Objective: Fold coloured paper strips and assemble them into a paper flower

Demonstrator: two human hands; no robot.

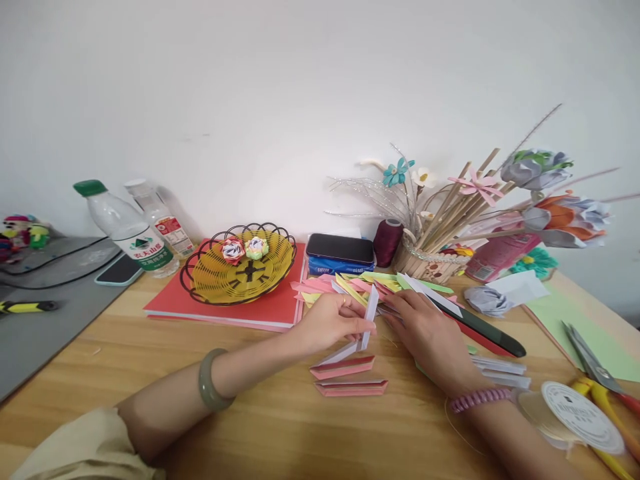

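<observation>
My left hand (334,325) pinches a folded white paper strip (371,312), which stands upright between thumb and fingers. Below it, another folded white strip (345,353) lies on the table, close to two folded pink paper strips (351,388). My right hand (430,331) reaches palm down over a heap of folded paper strips (354,287) in pink, yellow, green and white. Its fingers are spread and bent, with the tips touching the strips; whether they grip one is hidden. Beside that hand lies a black and red tool with a long dark handle (493,333), partly under white paper.
At the back left, a yellow woven basket (210,283) with two paper balls stands on red paper (173,293). A bottle (125,227) is farther left. A flower pot (425,263) stands behind my right hand; scissors (595,373) and a thread spool (575,413) lie right.
</observation>
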